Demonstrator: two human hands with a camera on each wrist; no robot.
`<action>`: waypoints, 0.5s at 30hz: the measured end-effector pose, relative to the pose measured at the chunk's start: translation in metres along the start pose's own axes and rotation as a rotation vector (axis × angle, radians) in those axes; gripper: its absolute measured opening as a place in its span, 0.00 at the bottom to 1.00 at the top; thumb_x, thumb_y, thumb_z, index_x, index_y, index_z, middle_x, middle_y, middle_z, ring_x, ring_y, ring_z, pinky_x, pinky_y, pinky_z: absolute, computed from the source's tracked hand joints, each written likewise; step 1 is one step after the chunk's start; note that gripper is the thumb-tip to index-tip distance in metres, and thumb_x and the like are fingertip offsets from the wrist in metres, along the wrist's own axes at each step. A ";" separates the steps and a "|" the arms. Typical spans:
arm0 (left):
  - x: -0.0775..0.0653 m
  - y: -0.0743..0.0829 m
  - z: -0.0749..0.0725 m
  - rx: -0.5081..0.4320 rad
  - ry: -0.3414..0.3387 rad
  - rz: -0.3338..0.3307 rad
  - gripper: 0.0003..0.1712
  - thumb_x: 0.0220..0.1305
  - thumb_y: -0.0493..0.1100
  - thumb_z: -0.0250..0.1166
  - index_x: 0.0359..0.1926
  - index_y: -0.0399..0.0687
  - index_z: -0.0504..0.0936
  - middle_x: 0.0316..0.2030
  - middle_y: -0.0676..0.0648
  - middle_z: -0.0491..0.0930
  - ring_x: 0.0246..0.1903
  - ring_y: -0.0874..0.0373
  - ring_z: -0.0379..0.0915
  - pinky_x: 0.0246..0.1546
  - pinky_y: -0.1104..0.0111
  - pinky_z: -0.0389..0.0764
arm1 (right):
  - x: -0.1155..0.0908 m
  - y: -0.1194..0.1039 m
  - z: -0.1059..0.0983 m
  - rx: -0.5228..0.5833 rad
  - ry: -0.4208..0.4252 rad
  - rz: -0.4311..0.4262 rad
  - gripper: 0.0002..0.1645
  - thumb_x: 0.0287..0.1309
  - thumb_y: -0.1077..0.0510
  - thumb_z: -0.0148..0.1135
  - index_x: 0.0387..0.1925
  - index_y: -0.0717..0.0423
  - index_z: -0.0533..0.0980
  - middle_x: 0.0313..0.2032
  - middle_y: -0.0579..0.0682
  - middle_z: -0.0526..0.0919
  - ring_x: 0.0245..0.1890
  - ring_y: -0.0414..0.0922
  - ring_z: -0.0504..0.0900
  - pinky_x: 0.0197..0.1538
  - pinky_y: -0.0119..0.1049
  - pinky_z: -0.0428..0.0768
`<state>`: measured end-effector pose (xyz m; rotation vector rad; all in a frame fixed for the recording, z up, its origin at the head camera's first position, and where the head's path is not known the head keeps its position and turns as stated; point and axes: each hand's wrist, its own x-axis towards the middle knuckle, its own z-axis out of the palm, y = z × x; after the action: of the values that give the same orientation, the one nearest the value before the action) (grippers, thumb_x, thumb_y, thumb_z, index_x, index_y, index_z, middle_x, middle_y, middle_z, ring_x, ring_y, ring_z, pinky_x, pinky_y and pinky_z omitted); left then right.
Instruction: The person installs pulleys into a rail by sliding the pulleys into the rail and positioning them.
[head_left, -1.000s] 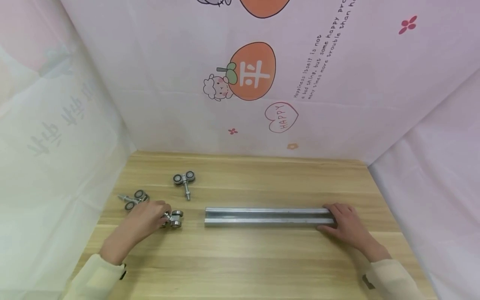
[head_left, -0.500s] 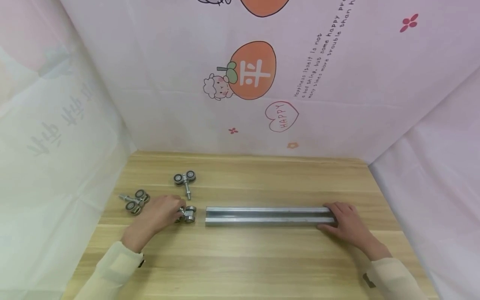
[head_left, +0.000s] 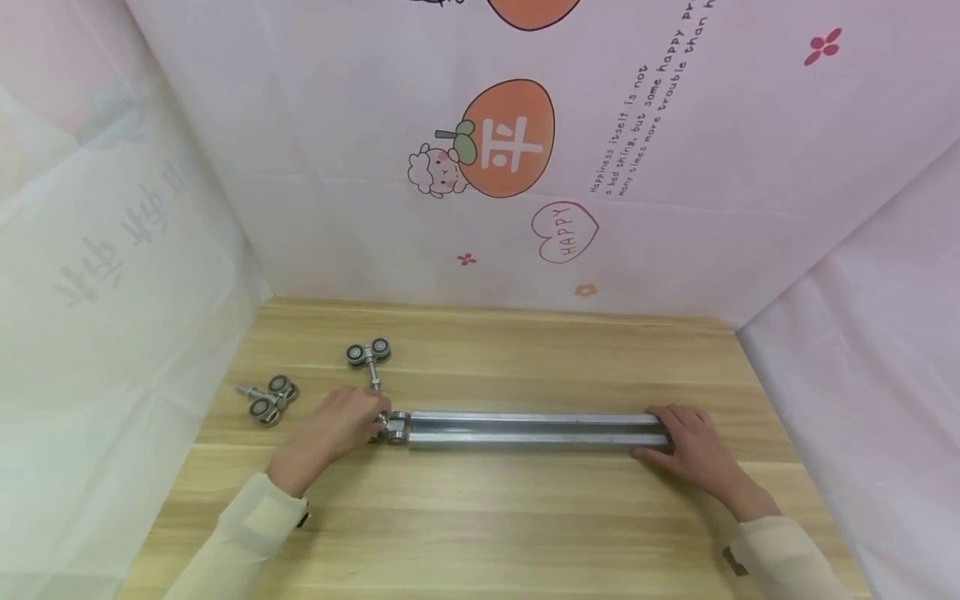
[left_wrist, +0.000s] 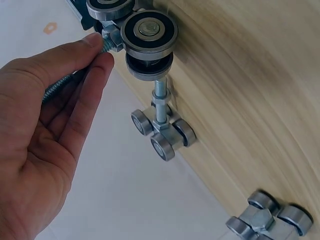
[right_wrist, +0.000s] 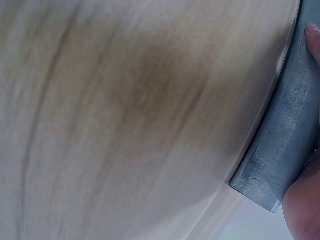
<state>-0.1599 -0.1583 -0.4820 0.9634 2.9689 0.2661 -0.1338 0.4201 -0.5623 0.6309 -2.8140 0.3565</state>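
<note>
My left hand pinches the threaded bolt of a roller trolley between thumb and fingers. The trolley's wheels sit right at the left end of a metal track, lined up with its open channel. That track lies flat across the table, slot facing up. At its right end my right hand grips it, fingers over the far side and thumb on the near side. In the right wrist view the track's grey end shows beside part of that hand. The left fingers hide most of the bolt in the head view.
Two more roller trolleys lie on the wooden table: one just behind the left hand, bolt pointing toward me, the other farther left. A printed white cloth hangs at the back and both sides.
My left hand has moved right, bringing the held trolley from beside the left trolley up to the track's left end. The right hand and track have stayed put.
</note>
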 end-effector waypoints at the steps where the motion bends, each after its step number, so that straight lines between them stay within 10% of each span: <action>1: 0.001 0.001 0.000 -0.006 0.001 0.000 0.06 0.49 0.40 0.73 0.28 0.51 0.83 0.26 0.53 0.82 0.23 0.62 0.72 0.27 0.67 0.78 | 0.000 0.000 0.000 0.004 0.001 -0.002 0.46 0.42 0.32 0.71 0.54 0.61 0.75 0.45 0.55 0.81 0.46 0.54 0.76 0.56 0.57 0.65; 15: 0.006 0.015 0.004 -0.098 -0.008 -0.012 0.06 0.49 0.40 0.73 0.27 0.53 0.83 0.25 0.56 0.80 0.24 0.64 0.71 0.27 0.70 0.78 | 0.001 -0.001 -0.002 0.005 0.013 -0.017 0.46 0.40 0.33 0.72 0.53 0.61 0.75 0.45 0.56 0.81 0.46 0.55 0.76 0.56 0.56 0.65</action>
<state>-0.1564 -0.1422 -0.4837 0.9341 2.9223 0.4018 -0.1336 0.4192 -0.5601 0.6514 -2.7948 0.3633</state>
